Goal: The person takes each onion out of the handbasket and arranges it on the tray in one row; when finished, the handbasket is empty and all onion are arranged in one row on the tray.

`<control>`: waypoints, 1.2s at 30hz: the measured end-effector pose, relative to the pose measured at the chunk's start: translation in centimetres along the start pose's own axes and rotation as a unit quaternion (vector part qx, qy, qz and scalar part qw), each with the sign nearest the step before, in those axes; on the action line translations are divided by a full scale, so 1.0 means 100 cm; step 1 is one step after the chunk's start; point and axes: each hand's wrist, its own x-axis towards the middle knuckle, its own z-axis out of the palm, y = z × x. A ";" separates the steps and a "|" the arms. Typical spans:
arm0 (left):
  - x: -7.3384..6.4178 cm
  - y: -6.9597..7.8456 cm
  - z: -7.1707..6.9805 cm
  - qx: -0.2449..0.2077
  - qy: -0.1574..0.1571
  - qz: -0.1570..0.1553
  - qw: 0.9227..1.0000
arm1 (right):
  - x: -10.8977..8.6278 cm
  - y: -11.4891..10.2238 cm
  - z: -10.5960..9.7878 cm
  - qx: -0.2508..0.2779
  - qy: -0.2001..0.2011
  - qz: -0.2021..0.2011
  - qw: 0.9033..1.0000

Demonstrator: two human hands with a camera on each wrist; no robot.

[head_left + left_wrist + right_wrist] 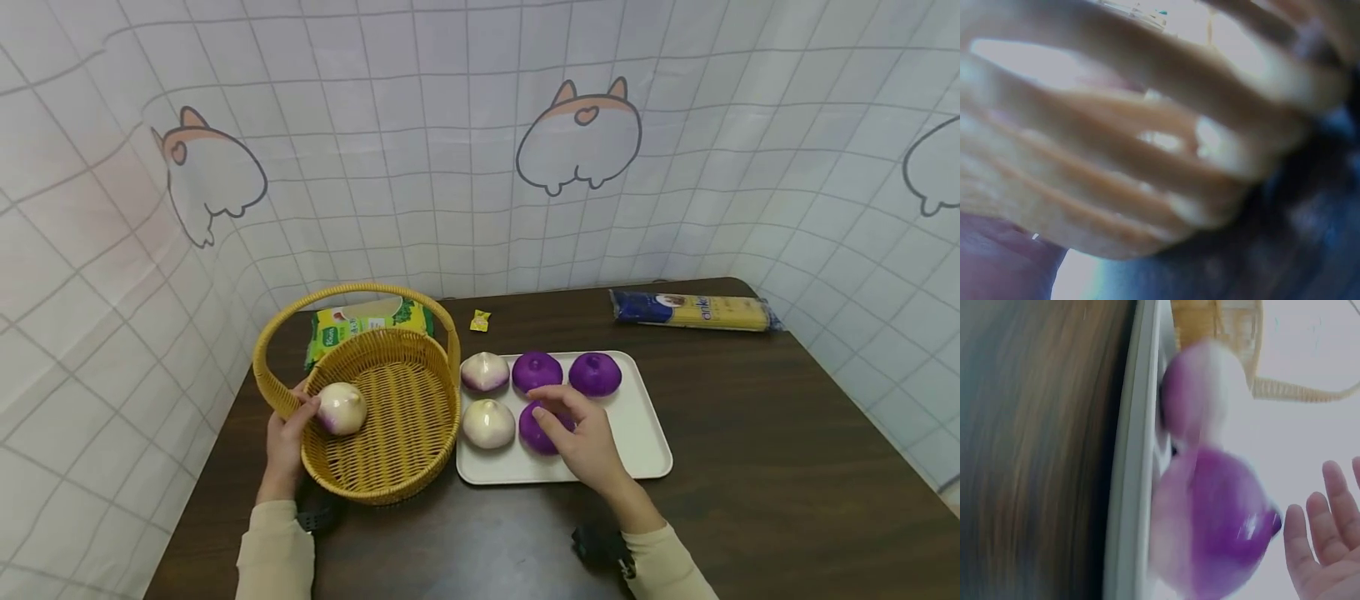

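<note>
On the left, my left hand [288,433] grips the side of a yellow wicker basket [442,450], thumb over the rim near the handle base. A glossy white onion-like vegetable with a purple patch [345,408] lies inside, close to that thumb. Only blurred wickerwork [1147,144] fills the left wrist view. My right hand [591,442] hovers above the front purple onion [534,433] on a white tray [645,450], fingers loosely bent. In the right wrist view, the fingers stand apart from the purple onion [1229,519], holding nothing.
Also on the tray are two white onions [489,423] and two more purple onions [595,374]. A green-yellow packet [360,321] lies behind the basket. Further back are a small yellow wrapped piece [480,321] and a long blue-yellow pasta packet [693,311].
</note>
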 end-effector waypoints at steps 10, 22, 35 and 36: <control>0.000 0.003 0.002 0.024 0.008 0.005 1.000 | 0.014 -0.012 0.043 -0.012 -0.100 -0.008 0.995; -0.002 -0.002 -0.002 0.025 -0.003 0.019 1.000 | 0.031 -0.005 0.099 -0.102 -0.222 -0.027 0.969; -0.001 -0.001 0.000 0.032 -0.001 0.013 0.999 | 0.053 0.008 0.141 -0.191 -0.222 -0.064 0.954; -0.001 -0.001 0.000 0.031 -0.001 0.013 0.999 | 0.055 0.008 0.143 -0.193 -0.225 -0.059 0.953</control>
